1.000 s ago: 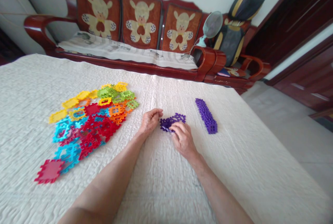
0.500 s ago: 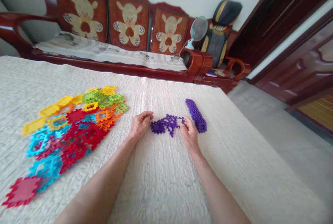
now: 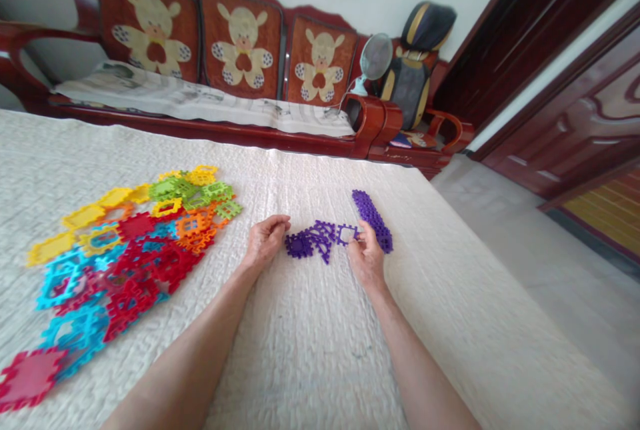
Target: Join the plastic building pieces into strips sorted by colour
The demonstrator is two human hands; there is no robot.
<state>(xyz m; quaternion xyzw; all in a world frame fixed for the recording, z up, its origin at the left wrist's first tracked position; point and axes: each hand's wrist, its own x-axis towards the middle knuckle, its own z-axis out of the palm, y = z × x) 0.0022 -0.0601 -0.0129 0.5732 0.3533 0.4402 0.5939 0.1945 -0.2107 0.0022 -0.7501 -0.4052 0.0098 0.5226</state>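
In the head view my right hand (image 3: pixel 367 255) pinches a purple square building tile (image 3: pixel 346 235) with an open middle, by its right side. Left of it lies a small group of purple pieces: a solid-looking square tile (image 3: pixel 299 245) and a lattice-like piece (image 3: pixel 323 237). My left hand (image 3: pixel 267 238) rests on the cloth beside the solid tile, fingers curled together, with nothing visible in them. Just beyond my right hand lies a row of overlapping purple tiles (image 3: pixel 370 210).
To the left spreads a pile of red tiles (image 3: pixel 173 260), blue tiles (image 3: pixel 75 327), yellow tiles (image 3: pixel 85 215), green tiles (image 3: pixel 195 191) and orange tiles (image 3: pixel 195 222). All lie on a white quilted cloth (image 3: pixel 310 350). Behind stands a wooden sofa (image 3: pixel 240 133) with a small fan (image 3: pixel 375 57).
My right hand has drawn the open square tile slightly right, and a gap now shows between it and the lattice piece. My left hand stays beside the pieces. The whole view has shifted a little.
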